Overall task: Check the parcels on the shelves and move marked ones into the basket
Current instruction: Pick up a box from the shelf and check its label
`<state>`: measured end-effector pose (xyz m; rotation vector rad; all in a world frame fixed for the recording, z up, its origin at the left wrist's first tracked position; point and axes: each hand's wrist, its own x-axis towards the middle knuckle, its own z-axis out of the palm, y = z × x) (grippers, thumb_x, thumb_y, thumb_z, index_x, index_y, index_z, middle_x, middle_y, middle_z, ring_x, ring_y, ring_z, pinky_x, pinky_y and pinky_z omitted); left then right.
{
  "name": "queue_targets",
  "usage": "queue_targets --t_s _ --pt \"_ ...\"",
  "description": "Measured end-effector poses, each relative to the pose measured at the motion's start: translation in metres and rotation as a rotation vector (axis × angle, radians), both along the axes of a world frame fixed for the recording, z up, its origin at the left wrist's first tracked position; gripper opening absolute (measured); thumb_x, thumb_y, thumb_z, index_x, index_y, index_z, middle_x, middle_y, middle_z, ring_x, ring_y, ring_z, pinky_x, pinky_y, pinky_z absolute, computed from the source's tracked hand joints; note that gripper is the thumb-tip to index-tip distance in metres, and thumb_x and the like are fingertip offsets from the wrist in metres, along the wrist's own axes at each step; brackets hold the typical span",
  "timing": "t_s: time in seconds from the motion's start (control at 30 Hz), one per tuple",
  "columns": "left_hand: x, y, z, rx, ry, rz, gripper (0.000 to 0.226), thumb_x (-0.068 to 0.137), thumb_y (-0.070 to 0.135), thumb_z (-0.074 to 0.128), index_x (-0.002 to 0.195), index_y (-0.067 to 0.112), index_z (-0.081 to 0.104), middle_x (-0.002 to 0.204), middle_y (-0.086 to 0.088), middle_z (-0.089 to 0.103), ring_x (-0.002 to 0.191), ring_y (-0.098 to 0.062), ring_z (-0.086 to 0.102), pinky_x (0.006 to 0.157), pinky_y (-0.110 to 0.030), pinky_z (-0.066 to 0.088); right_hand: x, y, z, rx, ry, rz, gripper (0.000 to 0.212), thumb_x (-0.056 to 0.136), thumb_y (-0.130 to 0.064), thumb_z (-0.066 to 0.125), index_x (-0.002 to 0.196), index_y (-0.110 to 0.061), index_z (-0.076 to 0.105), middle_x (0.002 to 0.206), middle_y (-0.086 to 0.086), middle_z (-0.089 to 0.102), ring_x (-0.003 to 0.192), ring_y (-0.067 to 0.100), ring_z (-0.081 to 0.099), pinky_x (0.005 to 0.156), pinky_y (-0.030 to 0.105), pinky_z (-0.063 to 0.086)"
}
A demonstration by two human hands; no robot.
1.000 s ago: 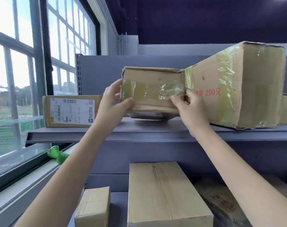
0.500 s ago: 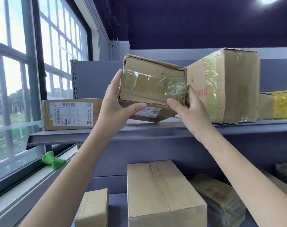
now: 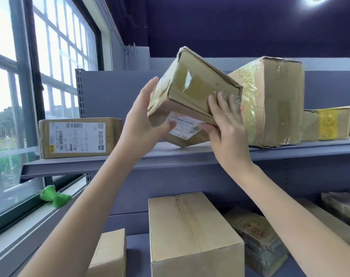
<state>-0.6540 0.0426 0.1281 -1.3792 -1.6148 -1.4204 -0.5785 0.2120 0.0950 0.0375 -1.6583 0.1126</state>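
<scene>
Tilting steeply above the upper grey metal shelf (image 3: 190,154), a small brown cardboard parcel wrapped in clear tape (image 3: 192,92) is gripped from both sides, its lowest corner at or just over the shelf surface; I cannot tell whether it touches. The left hand (image 3: 142,124) clasps the parcel's left end, with the thumb under the bottom face beside a white printed shipping label (image 3: 187,124) that now faces the camera. The right hand (image 3: 226,124) clasps the right end, its fingers (image 3: 220,102) spread over the taped side face and the thumb pressed at the label's edge. Just behind and to the right stands a large brown carton swathed in yellowish film (image 3: 270,100), and further right a low brown box with a yellow tape band (image 3: 328,124) sits against it. At the shelf's left end, well apart, a flat brown box bearing a large white barcode label (image 3: 78,136) rests near the window (image 3: 30,76). On the lower shelf lie a long plain brown carton (image 3: 190,232), a smaller brown box (image 3: 110,254) to its left and a film-wrapped packet with red print (image 3: 256,236) to its right. A green crumpled object (image 3: 55,197) lies on the windowsill.
</scene>
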Motion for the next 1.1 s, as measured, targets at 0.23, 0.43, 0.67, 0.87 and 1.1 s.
queue_targets --t_s 0.23,0.43,0.67,0.87,1.1 --pt "-0.018 0.008 -0.016 -0.029 -0.124 0.343 0.103 0.077 0.021 0.071 0.146 0.018 -0.005 0.155 -0.003 -0.004 0.143 -0.019 -0.005 0.113 -0.03 0.004 0.018 0.003 0.006 -0.375 0.15 0.258 0.037 0.09 -0.02 0.057 0.119 0.003 0.057 0.115 0.011 0.065 0.103 0.015 0.054 0.081 -0.001 0.033" --pt "-0.016 0.009 -0.015 0.024 -0.291 0.147 0.103 0.08 0.017 0.069 0.145 0.023 -0.01 0.151 0.0 0.022 0.139 -0.016 0.023 0.113 -0.033 0.025 0.019 0.014 0.004 -0.533 0.095 0.381 0.025 0.094 -0.023 0.051 0.108 -0.004 0.059 0.093 -0.01 0.063 0.09 0.011 0.056 0.086 0.021 0.044" --pt "-0.01 0.006 -0.018 0.132 -0.266 0.156 0.078 0.079 0.01 0.069 0.14 0.025 0.022 0.119 0.012 0.046 0.11 -0.011 0.048 0.095 -0.031 0.042 0.014 0.021 -0.013 -0.675 -0.044 0.56 0.015 0.097 -0.023 0.044 0.107 -0.02 0.054 0.113 -0.003 0.063 0.106 0.014 0.057 0.1 0.038 0.045" --pt "-0.018 -0.009 -0.023 0.106 -0.292 0.188 0.1 0.067 0.024 0.079 0.139 0.036 0.012 0.121 0.001 0.054 0.116 -0.022 0.053 0.094 -0.052 0.046 0.016 0.016 -0.01 -0.684 0.003 0.543 0.015 0.095 -0.025 0.049 0.099 -0.015 0.059 0.098 0.003 0.067 0.099 0.027 0.06 0.09 0.035 0.048" --pt "-0.009 -0.036 -0.013 0.19 -0.107 0.133 0.106 0.055 0.041 0.08 0.138 0.04 0.015 0.142 0.014 0.024 0.132 0.0 0.028 0.104 -0.037 0.04 0.028 0.01 0.014 -0.613 0.132 0.515 0.015 0.09 -0.031 0.055 0.078 -0.024 0.06 0.079 -0.005 0.065 0.079 0.016 0.058 0.079 0.038 0.05"
